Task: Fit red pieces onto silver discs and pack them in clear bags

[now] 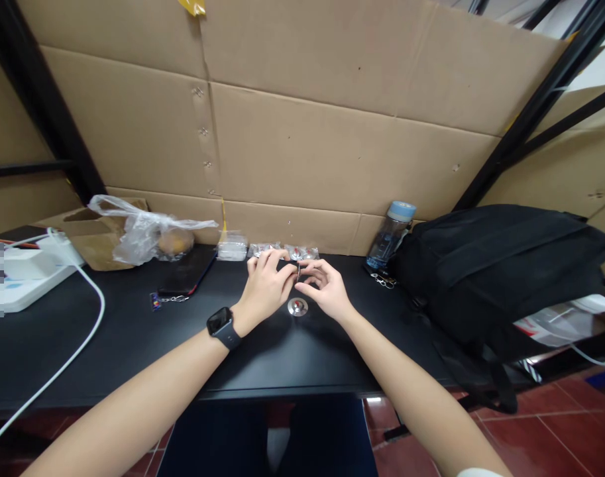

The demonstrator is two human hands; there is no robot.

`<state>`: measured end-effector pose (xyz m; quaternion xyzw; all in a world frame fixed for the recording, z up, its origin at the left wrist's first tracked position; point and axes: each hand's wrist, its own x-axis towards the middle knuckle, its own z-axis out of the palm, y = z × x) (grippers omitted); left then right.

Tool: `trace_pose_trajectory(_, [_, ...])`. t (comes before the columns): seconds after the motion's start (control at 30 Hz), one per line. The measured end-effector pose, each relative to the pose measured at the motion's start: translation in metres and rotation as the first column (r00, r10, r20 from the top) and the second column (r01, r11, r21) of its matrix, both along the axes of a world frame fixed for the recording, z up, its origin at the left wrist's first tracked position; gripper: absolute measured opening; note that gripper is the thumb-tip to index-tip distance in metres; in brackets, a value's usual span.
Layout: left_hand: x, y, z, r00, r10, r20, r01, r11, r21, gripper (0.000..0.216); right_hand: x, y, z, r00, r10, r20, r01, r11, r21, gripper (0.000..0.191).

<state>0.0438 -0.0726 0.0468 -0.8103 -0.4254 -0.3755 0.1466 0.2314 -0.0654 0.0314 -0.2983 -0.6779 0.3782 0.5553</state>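
1 small thin piece (298,273) is being held nearly edge-on above the black tabletop (252,371), between the fingertips of the left hand (268,281) and the right hand (328,286). On each hand the fingers are being curled, with only a small gap being left between thumb and fingers, and the piece is being gripped there; the exact contact points are being hidden or are too small to tell. Just below the hands, 1 round metal disc (297,307) with a red centre is being supported by the tabletop, untouched. Behind, a row of small clear packets (309,254) is being partly covered by the left hand. Judgement: the piece is apparently being worked or inspected with 2 hands. For the next move, a steady left grip and fine right-finger control are probably being called for, the disc not being knocked.
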Motion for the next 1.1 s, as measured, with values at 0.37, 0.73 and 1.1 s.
trace_pose_trajectory(0.37, [-0.0003, 0.0036, -0.0042, 0.998, -0.052, 0.048, 0.053, 0.999, -0.012, 0.021, 0.0006, 0.0013, -0.0012, 1.000, 0.013, -0.022, -0.014, 0.999, -0.034, 0.036])
trace_pose_trajectory(0.73, [0.0003, 0.0051, -0.0048, 0.994, -0.046, 0.099, 0.045, 0.999, 0.015, 0.013, 0.0021, 0.0039, -0.0009, 0.995, 0.064, -0.075, -0.072, 0.992, -0.103, 0.037])
trace_pose_trajectory(1.1, [-0.0013, 0.0044, -0.0008, 0.986, -0.065, 0.154, 0.065, 0.998, 0.006, 0.012, 0.0080, 0.0088, -0.0014, 0.992, 0.047, 0.121, -0.042, 0.998, -0.045, 0.029])
